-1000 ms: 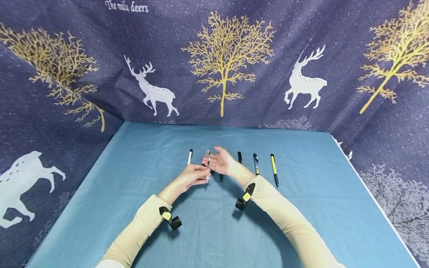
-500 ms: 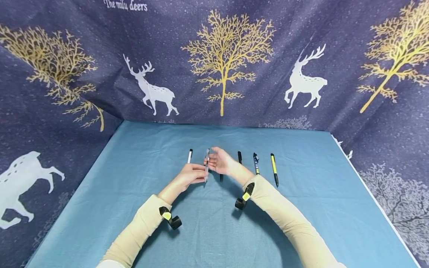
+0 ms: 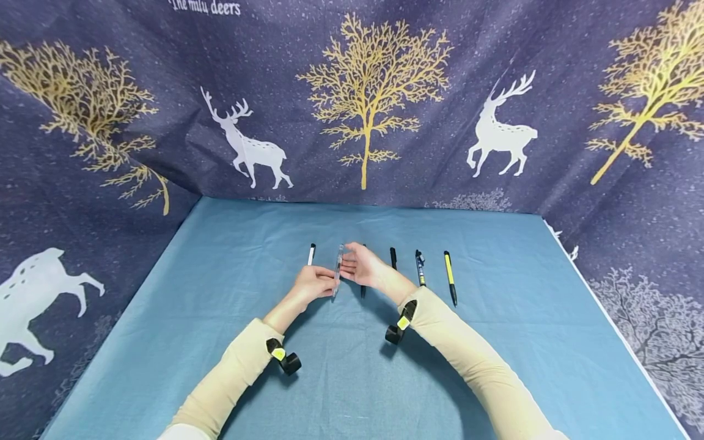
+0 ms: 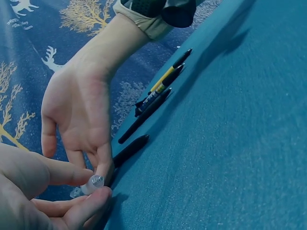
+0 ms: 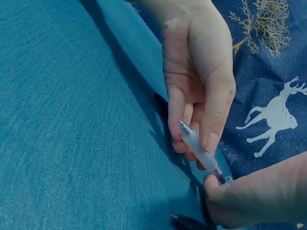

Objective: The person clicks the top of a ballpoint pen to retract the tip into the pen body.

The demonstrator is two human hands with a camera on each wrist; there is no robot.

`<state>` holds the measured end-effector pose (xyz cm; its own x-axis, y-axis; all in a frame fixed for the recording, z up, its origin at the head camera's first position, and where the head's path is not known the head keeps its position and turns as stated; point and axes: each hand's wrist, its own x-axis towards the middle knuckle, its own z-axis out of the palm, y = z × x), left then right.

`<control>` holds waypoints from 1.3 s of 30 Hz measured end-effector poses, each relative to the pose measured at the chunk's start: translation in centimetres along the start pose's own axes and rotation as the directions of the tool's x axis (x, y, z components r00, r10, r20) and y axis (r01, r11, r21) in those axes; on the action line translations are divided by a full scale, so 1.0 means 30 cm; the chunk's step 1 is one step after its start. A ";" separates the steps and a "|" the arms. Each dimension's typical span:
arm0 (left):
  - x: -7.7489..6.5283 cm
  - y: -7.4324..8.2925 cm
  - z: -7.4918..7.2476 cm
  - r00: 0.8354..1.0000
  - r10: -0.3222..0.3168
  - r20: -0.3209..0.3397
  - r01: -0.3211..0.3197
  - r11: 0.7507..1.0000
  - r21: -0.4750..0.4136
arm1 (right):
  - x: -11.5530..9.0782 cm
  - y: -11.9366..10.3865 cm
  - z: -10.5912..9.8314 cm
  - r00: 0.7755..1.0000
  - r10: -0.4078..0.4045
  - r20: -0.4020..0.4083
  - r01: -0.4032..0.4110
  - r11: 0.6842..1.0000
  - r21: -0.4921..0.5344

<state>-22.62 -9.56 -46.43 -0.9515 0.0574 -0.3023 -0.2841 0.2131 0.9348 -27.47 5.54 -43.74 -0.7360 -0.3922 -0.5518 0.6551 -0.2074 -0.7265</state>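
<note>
Translucent pen, yellow-and-black pen, blue tablecloth, navy backdrop with white deer

Long cream sleeves carry black wrist mounts — each marked with a yellow patch.

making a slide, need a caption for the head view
Left hand pinches a clear pen beside the right hand, other pens lying on blue cloth.

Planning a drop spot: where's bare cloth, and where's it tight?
Bare: cloth right of the yellow pen; left of the white pen and left sleeve; between that and the right sleeve; along the backdrop.
Tight: from white pen to yellow pen, especially where the left hand pinches the clear pen beside the right hand.
</note>
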 end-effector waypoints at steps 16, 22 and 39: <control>-0.015 -0.001 0.021 0.996 0.041 -0.075 -0.028 0.985 0.173 | 0.003 0.009 0.005 1.000 -0.011 -0.017 0.010 0.998 -0.055; -0.022 0.002 0.025 0.991 0.101 -0.085 -0.071 0.949 0.306 | 0.002 0.008 0.014 0.999 -0.021 -0.039 0.017 0.994 -0.109; -0.020 0.008 0.037 0.980 0.162 -0.114 -0.094 0.886 0.454 | -0.010 0.006 0.015 1.000 -0.022 -0.001 0.021 0.989 -0.147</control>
<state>-22.00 -8.48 -46.25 -0.9921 -0.0202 -0.1235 -0.1089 0.6259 0.7723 -27.04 5.21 -43.53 -0.7503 -0.3866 -0.5362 0.6071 -0.0821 -0.7903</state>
